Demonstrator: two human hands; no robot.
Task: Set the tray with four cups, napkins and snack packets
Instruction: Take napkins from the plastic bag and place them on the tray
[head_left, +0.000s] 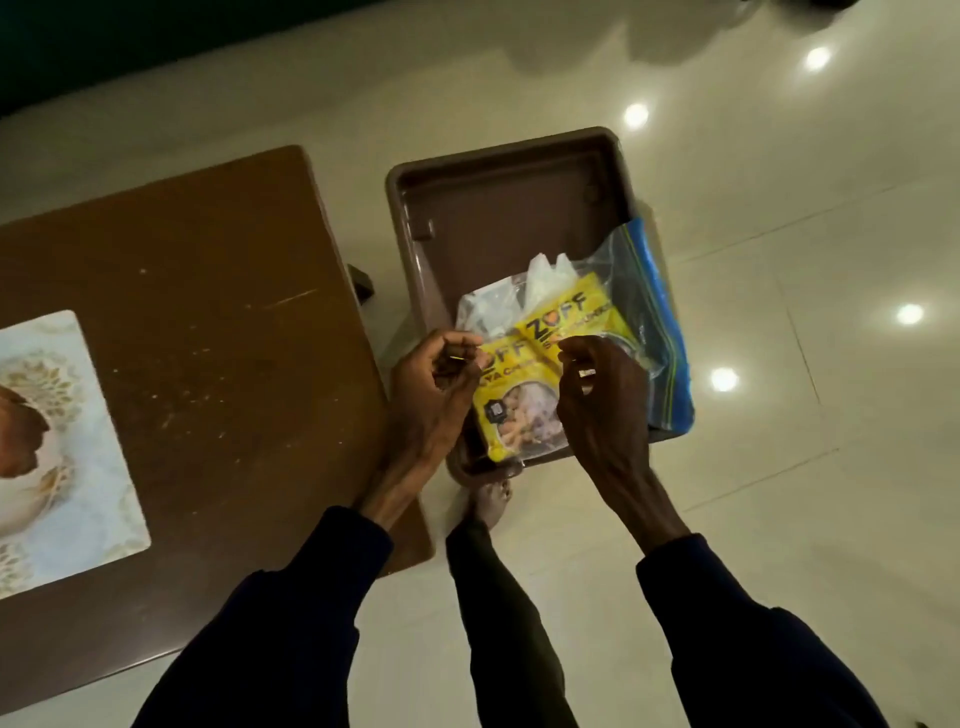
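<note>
A brown table (208, 322) stands on a glossy pale floor (805, 493). A patterned placemat (67, 467) lies at the table's left edge.

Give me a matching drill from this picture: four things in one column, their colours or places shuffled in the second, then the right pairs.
Things:
1. tray
2. snack packets
3. zip bag
4. placemat

Descriptions:
A. clear plastic with a blue edge
B. lying on the wooden table
C. brown, resting on the pale floor
D. yellow, between the two hands

Pairs: 1-C, 2-D, 3-A, 4-B
</note>
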